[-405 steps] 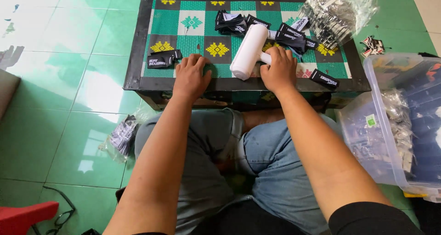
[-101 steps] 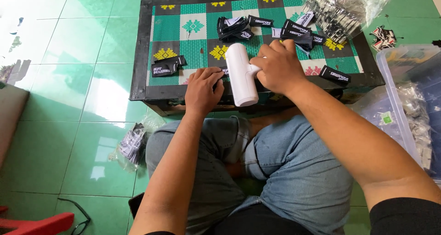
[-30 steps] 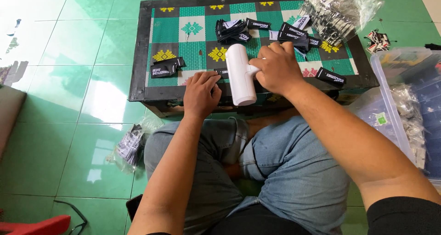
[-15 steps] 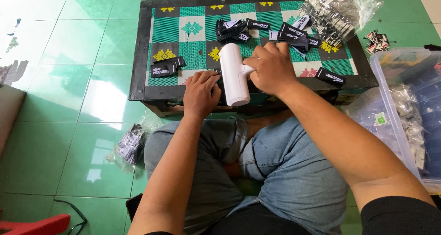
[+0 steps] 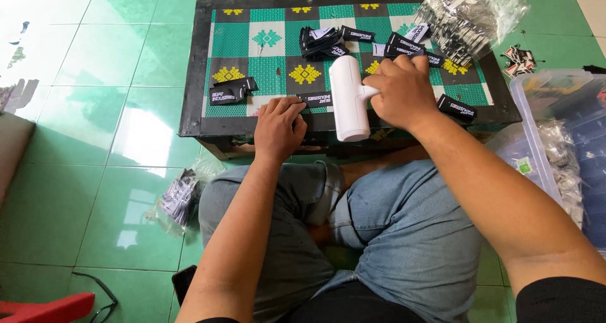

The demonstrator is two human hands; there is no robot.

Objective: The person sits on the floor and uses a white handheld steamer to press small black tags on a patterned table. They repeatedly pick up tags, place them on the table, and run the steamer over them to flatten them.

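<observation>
My right hand (image 5: 404, 93) grips the handle of a white roller (image 5: 348, 98), whose drum lies on the low table with a green patterned top (image 5: 271, 58). My left hand (image 5: 279, 126) presses flat on a black printed label strip (image 5: 319, 99) at the table's near edge, just left of the roller. More black labels lie about: a pair at the left (image 5: 230, 91), a heap at the middle back (image 5: 322, 40), and one near the right edge (image 5: 457, 108).
A clear bag of black pieces (image 5: 470, 17) sits on the table's far right corner. A clear plastic bin (image 5: 558, 140) stands on the green tiled floor at my right. Another small bag of labels (image 5: 180, 197) lies by my left knee. My crossed legs fill the foreground.
The roller has shifted slightly left along the table under my right hand. My left hand stays pressed on the label strip.
</observation>
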